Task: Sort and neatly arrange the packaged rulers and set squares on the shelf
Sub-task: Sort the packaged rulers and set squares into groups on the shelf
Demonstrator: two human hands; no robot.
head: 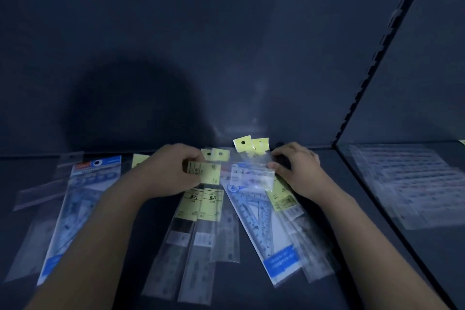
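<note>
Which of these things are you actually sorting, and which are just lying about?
Part of the job:
left hand, pinching a yellow-labelled ruler pack
right hand, holding a clear pack
loose ruler packs between the arms
left set square pack
middle set square pack

Just lying about:
clear sleeves in the next bay, not being handled
slotted upright
back panel

2 bare forearms reach forward; left hand (pixel 176 171) pinches a yellow-labelled ruler packet (pixel 205 173), right hand (pixel 298 168) pinches a clear packet (pixel 254 180).
</note>
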